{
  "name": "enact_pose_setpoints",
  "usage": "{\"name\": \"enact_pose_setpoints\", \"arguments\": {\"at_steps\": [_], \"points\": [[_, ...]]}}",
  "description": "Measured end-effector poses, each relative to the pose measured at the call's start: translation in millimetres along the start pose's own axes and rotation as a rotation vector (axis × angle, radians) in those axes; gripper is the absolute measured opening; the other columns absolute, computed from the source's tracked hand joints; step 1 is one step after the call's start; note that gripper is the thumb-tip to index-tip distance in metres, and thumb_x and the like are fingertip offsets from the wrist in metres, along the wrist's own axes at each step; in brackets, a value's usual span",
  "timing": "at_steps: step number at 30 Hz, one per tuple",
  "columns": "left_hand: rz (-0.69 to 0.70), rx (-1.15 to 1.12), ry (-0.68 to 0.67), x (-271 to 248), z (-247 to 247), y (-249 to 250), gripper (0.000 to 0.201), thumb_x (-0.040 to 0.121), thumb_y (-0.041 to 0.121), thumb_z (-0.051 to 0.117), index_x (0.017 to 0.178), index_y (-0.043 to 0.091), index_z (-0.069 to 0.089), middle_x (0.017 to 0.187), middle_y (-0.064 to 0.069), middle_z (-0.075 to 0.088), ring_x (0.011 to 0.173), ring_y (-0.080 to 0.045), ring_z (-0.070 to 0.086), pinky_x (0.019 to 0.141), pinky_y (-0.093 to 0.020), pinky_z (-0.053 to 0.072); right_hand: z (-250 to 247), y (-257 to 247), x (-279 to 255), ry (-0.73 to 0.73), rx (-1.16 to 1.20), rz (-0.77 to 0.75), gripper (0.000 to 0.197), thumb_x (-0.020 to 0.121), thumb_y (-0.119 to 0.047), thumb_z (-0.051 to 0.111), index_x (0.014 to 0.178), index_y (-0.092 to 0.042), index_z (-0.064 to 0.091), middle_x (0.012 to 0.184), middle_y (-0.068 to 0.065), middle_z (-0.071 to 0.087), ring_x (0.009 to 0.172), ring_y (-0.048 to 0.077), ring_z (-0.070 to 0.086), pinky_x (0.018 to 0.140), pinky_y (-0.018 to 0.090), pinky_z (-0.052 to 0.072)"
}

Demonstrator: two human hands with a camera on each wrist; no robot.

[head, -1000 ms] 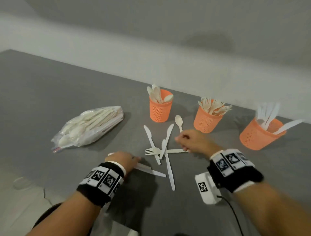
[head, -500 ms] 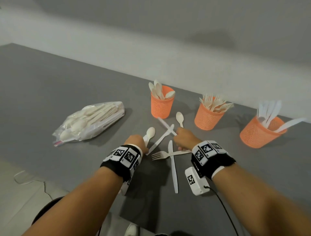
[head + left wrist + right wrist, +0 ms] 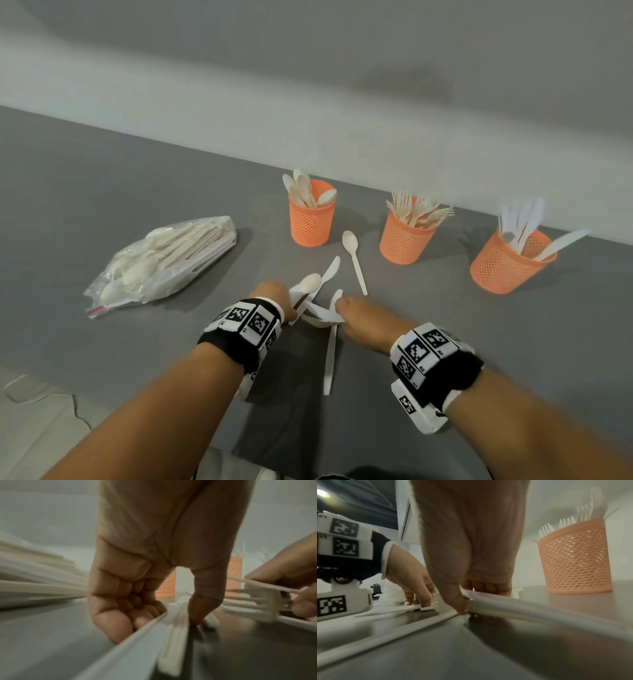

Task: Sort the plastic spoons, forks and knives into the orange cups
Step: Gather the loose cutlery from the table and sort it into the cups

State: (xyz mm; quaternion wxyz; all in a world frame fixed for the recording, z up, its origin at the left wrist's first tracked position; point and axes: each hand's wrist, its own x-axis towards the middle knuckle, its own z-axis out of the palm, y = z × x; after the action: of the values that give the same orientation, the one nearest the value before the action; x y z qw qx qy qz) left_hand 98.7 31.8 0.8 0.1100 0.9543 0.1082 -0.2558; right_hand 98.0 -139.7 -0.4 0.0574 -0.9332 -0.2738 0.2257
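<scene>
Three orange mesh cups stand at the back: one with spoons [image 3: 310, 219], one with forks [image 3: 406, 236], [image 3: 573, 561], one with knives [image 3: 503, 263]. My left hand [image 3: 291, 301], [image 3: 164, 615] pinches the handles of a white spoon [image 3: 310, 282] and a white knife [image 3: 331, 269] just above the table. My right hand [image 3: 342, 308], [image 3: 464, 601] is close beside it and pinches a fork [image 3: 257, 604] together with another white knife handle. A loose spoon [image 3: 354, 260] and a long knife [image 3: 330, 359] lie flat on the grey table.
A clear plastic bag [image 3: 161, 263] full of more white cutlery lies to the left. The grey table [image 3: 102, 192] runs back to a pale wall behind the cups. Its near edge is at the lower left, with floor below.
Both hands have drawn together at the middle of the pile. The left hand now holds the spoon with a knife, and the right hand has lifted the fork off the table.
</scene>
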Motion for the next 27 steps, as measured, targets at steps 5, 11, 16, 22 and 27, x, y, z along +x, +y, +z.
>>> {"name": "enact_pose_setpoints", "arguments": {"at_steps": [5,11,16,22,27], "points": [[0.025,0.017,0.055,2,-2,-2,0.03,0.089,0.013,0.051,0.114,-0.003,0.055,0.119,-0.016,0.06,0.11,-0.03,0.058,0.084,-0.028,0.045,-7,-5,-6,0.07,0.177,0.088,0.005,0.093,-0.007,0.038,0.096,-0.01,0.037,0.086,0.01,0.051,0.082,0.027,0.048,0.07,0.031,0.033],[-0.002,-0.063,0.096,7,-5,0,0.034,0.097,0.012,0.033,0.118,-0.007,0.052,0.123,-0.021,0.057,0.114,-0.033,0.055,0.085,-0.031,0.041,13,-16,-3,0.069,0.243,0.191,0.04,0.084,-0.034,0.064,0.109,-0.003,0.057,0.11,0.014,0.064,0.099,0.031,0.062,0.076,0.033,0.046],[-0.026,-0.097,0.143,11,-7,6,0.034,0.099,0.014,0.033,0.118,-0.005,0.054,0.123,-0.019,0.059,0.113,-0.032,0.056,0.088,-0.031,0.043,13,-6,-1,0.063,0.109,0.27,0.03,0.091,-0.018,0.05,0.115,-0.002,0.055,0.117,0.016,0.061,0.107,0.034,0.059,0.082,0.034,0.045],[0.044,-0.133,0.14,15,-3,11,0.036,0.086,0.04,0.059,0.092,0.01,0.041,0.09,-0.012,0.056,0.084,-0.025,0.054,0.073,-0.026,0.039,0,12,1,-0.004,0.108,0.249,0.03,0.092,-0.017,0.042,0.117,-0.001,0.047,0.122,0.019,0.056,0.111,0.036,0.055,0.087,0.038,0.042],[0.035,-0.18,0.166,18,-1,15,0.035,0.081,0.031,0.067,0.099,0.008,0.047,0.093,-0.01,0.059,0.088,-0.025,0.058,0.068,-0.026,0.039,-30,38,20,0.165,0.33,0.256,0.031,0.095,-0.02,0.04,0.12,-0.003,0.046,0.115,0.018,0.059,0.104,0.035,0.057,0.088,0.039,0.046]]}}
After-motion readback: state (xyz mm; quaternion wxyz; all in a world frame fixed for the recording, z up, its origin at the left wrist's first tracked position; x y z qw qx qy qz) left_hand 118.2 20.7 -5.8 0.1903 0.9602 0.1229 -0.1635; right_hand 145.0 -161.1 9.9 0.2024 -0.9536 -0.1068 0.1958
